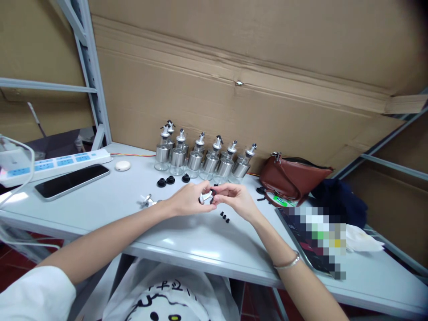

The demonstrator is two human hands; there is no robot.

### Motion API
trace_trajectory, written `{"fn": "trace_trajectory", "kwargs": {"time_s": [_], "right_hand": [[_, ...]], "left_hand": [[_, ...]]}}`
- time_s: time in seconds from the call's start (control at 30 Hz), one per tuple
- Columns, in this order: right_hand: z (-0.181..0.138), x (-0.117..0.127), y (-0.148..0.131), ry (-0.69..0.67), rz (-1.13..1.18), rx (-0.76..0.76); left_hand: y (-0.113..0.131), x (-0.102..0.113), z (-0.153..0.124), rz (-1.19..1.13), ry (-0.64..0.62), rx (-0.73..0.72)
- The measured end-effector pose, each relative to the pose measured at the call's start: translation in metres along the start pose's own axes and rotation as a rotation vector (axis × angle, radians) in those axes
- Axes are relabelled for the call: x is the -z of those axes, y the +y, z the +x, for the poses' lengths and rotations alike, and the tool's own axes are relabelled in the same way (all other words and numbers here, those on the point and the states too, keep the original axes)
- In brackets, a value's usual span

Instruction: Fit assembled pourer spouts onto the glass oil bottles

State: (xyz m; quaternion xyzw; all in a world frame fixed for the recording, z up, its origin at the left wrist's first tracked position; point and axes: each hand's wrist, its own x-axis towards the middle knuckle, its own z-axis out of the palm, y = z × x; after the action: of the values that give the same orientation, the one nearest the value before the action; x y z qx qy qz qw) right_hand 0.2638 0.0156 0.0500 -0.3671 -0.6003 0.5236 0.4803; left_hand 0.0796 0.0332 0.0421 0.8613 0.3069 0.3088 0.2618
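Over the middle of the white table, my left hand is closed on a small metal pourer spout. My right hand meets it from the right, fingers pinched on a small black piece at the spout's end. Both hands hover just above the tabletop. Another metal spout lies left of my left wrist. Small black plugs lie just below my right hand. Three black rubber stoppers sit in front of a row of several glass bottles with steel sleeves and pourer tops.
A phone, a white power strip and a small white oval case lie at the left. A brown leather bag, dark cloth and a magazine occupy the right. Cardboard backs the table.
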Motion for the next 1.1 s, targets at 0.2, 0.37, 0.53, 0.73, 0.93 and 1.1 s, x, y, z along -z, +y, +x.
{"fn": "trace_trajectory", "kwargs": {"time_s": [0.2, 0.37, 0.53, 0.73, 0.93, 1.1], "right_hand": [[-0.0008, -0.0001, 0.0003, -0.013, -0.018, 0.036], [-0.0013, 0.0004, 0.0016, 0.014, -0.043, 0.079], [-0.0014, -0.0011, 0.0013, 0.045, -0.049, 0.109], [-0.0009, -0.0018, -0.0003, 0.066, -0.053, 0.160], [0.0001, 0.0008, 0.0008, 0.104, -0.075, 0.184], [0.0003, 0.0013, 0.0016, 0.128, -0.083, 0.198]], "left_hand": [[-0.0038, 0.0006, 0.0012, -0.032, -0.002, -0.019], [-0.0035, -0.0006, 0.0017, -0.082, 0.021, -0.023], [0.0017, 0.0009, 0.0007, -0.085, 0.027, -0.022], [0.0050, 0.0029, -0.0002, -0.048, 0.029, -0.024], [0.0027, 0.0012, 0.0015, -0.131, 0.010, -0.020], [-0.0010, -0.0025, 0.0043, -0.231, 0.032, -0.005]]}}
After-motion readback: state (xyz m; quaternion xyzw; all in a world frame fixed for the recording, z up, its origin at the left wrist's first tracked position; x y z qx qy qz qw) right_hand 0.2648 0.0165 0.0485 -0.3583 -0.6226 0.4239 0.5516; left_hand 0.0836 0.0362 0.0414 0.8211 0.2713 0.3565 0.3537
